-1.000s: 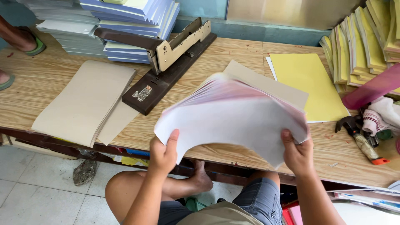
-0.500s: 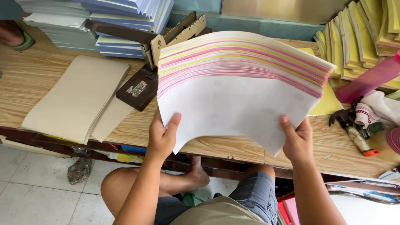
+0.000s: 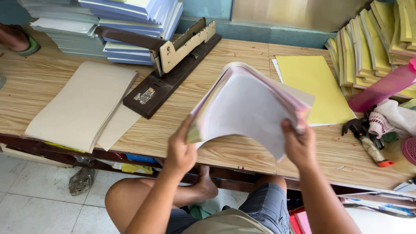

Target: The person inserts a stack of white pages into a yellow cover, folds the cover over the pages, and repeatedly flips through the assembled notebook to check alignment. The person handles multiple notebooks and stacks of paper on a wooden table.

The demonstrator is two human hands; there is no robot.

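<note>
Paper stack: sheaf of white, pink and yellow sheets, held up in the air above the front part of the tabletop, bowed into an arch with its edges fanning.
Left hand: grip closed on the lower left corner of the paper stack, thumb on the near face, fingers behind it.
Right hand: grip closed on the right edge of the paper stack, fingers curled over the sheets.
Stapler: large long-arm stapler on a dark base, lying at a slant on the tabletop, left of the paper stack and apart from it.
Brown cardboard sheets: flat pile at the left of the tabletop, just beside the stapler's base, its near edge overhanging the front.
Yellow sheet: flat on the tabletop behind and right of the paper stack, partly hidden by it.
Blue-edged pads: stacked at the back left, behind the stapler.
Yellow booklets: leaning in rows at the back right.
Pink bottle: lying at a slant near the right edge.
Tool with orange tip: on the tabletop at the right, near the pink bottle.
Person's legs: knee and bare foot under the tabletop, above a tiled floor.
</note>
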